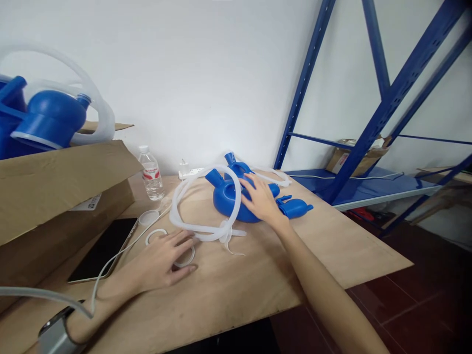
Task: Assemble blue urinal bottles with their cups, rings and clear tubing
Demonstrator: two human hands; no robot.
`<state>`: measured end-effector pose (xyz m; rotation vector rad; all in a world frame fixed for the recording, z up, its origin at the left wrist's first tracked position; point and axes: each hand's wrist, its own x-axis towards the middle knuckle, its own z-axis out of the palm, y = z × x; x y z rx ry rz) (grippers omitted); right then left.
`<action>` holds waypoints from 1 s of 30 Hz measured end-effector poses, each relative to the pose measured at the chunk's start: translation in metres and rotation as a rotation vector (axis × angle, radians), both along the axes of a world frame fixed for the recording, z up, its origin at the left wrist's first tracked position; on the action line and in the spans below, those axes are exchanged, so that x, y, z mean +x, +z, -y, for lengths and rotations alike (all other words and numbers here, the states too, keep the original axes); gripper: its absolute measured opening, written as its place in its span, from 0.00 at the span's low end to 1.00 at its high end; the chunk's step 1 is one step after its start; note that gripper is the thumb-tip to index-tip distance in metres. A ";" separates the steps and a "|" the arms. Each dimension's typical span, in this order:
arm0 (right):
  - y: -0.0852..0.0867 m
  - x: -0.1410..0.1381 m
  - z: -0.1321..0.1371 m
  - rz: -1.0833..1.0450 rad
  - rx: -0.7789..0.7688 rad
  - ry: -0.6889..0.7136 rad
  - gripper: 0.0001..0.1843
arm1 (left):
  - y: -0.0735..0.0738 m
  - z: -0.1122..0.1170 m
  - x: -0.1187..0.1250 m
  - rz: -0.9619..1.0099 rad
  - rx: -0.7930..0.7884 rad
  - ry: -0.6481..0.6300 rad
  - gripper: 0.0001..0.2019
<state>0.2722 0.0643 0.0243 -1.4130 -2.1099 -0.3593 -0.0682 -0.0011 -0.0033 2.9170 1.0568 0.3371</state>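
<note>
My right hand (260,199) lies with fingers spread on a blue plastic vessel (228,199) in the middle of the wooden tabletop (258,280). A translucent white hose (184,206) loops around the vessel's left side. My left hand (164,260) rests flat on the table, fingers stretched out, touching a white ring (186,260) near the hose's end. A second white ring (155,235) lies just beyond it. A small blue handle-shaped part (295,206) sits to the right of the vessel.
An open cardboard box (55,182) at the left holds more blue vessels (47,118) and hoses. A black tablet (103,248), a clear cap (148,217), a water bottle (151,172) and a power strip (190,173) are on the table. Blue metal shelving (368,132) stands at the right.
</note>
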 end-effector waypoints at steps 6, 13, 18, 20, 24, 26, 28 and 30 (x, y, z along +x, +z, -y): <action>-0.005 0.105 0.043 0.032 -0.269 -0.175 0.44 | -0.009 -0.006 -0.001 -0.051 0.041 -0.002 0.21; -0.008 0.150 0.067 0.342 -0.335 -0.097 0.32 | -0.007 -0.003 0.006 0.089 0.187 -0.141 0.19; 0.000 0.134 0.065 0.405 -0.260 -0.086 0.31 | -0.012 -0.003 0.003 0.184 0.293 -0.185 0.16; -0.001 0.131 0.062 0.367 -0.326 -0.075 0.34 | -0.016 -0.002 0.003 0.251 0.278 -0.183 0.16; 0.016 0.104 0.071 0.238 -0.493 -0.016 0.38 | -0.017 0.003 0.009 0.516 0.236 -0.121 0.19; 0.036 0.073 0.085 0.150 -0.490 0.014 0.39 | -0.014 0.005 0.012 0.672 0.191 -0.053 0.14; 0.057 0.033 0.100 0.077 -0.503 0.087 0.35 | -0.009 0.006 0.014 0.809 0.128 0.036 0.13; 0.071 -0.007 0.108 -0.008 -0.600 0.284 0.27 | -0.005 0.007 0.016 0.942 0.043 0.113 0.15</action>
